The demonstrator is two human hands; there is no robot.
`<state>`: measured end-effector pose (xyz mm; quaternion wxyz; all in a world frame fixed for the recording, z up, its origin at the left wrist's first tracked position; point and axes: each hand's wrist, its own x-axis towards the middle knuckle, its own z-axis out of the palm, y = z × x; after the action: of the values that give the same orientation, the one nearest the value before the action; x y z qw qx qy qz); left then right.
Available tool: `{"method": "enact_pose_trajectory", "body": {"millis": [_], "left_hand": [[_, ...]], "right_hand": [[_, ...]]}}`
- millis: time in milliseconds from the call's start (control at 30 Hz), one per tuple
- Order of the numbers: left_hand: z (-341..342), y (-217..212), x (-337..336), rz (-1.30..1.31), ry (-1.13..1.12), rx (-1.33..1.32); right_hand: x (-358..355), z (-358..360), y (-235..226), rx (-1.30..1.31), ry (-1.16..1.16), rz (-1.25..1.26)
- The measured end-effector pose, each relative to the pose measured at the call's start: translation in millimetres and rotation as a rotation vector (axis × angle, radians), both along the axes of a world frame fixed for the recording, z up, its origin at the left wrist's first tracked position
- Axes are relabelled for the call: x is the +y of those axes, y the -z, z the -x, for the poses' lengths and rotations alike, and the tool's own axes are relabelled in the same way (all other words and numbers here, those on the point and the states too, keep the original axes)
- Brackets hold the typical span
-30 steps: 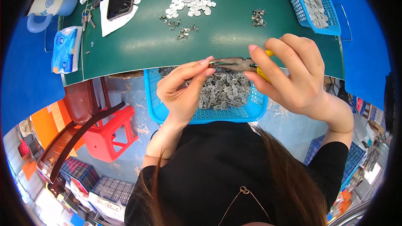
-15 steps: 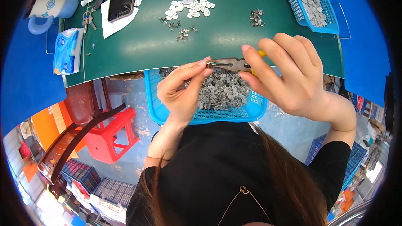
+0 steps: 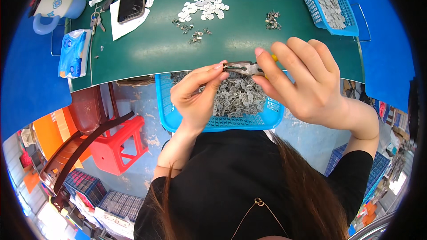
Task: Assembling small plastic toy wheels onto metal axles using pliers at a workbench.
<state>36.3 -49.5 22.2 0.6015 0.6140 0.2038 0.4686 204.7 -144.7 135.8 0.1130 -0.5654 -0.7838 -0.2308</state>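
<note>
My right hand [image 3: 307, 86] is closed round the yellow handles of a pair of pliers [image 3: 252, 69], whose metal jaws point left. Thumb and forefinger of my left hand [image 3: 193, 95] are pinched together at the tips of the jaws; whatever lies between them is too small and covered to name. Both hands are above the near edge of the green table. Below them a light blue basket [image 3: 213, 127] holds a heap of small metal and clear pieces [image 3: 238, 95], partly hidden by my hands.
On the green table [image 3: 160, 53] lie flat whitish pieces [image 3: 209, 6], small metal clips [image 3: 195, 35] and another clip pile [image 3: 273, 20]. A blue basket [image 3: 351, 29] stands right; a phone [image 3: 132, 0], keys [image 3: 97, 20], tissue pack [image 3: 73, 53] and mug [image 3: 69, 6] sit left. A red stool [image 3: 111, 153] is below.
Both hands keep their pinch and grip. The left hand and the plier tips have shifted slightly right, and the right hand has turned a little. The view has shifted slightly too.
</note>
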Motion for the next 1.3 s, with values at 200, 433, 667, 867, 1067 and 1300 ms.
{"method": "enact_pose_trajectory", "body": {"millis": [200,433,667,867,1067,1300], "left_hand": [[0.5,-0.2,1.1,-0.115,0.007,0.031],[1.4,1.5,1.1,-0.203,-0.056,0.069],[9.3,1.7,3.4,-0.021,0.067,0.151],[21.2,22.0,3.8,0.087,0.357,0.385],[2.2,24.0,-11.8,-0.445,0.49,0.751],[-2.9,30.2,-14.6,-0.387,1.087,0.955]], "right_hand": [[2.5,1.0,0.4,-0.061,-0.044,-0.011],[5.5,0.9,1.1,-0.088,-0.1,0.0],[-4.9,-8.9,13.0,0.133,-0.011,0.103],[-25.6,-40.8,70.0,0.557,0.339,0.059],[-34.5,-49.4,118.8,0.62,0.382,0.02],[-34.7,-60.2,101.9,0.354,0.372,0.193]]}}
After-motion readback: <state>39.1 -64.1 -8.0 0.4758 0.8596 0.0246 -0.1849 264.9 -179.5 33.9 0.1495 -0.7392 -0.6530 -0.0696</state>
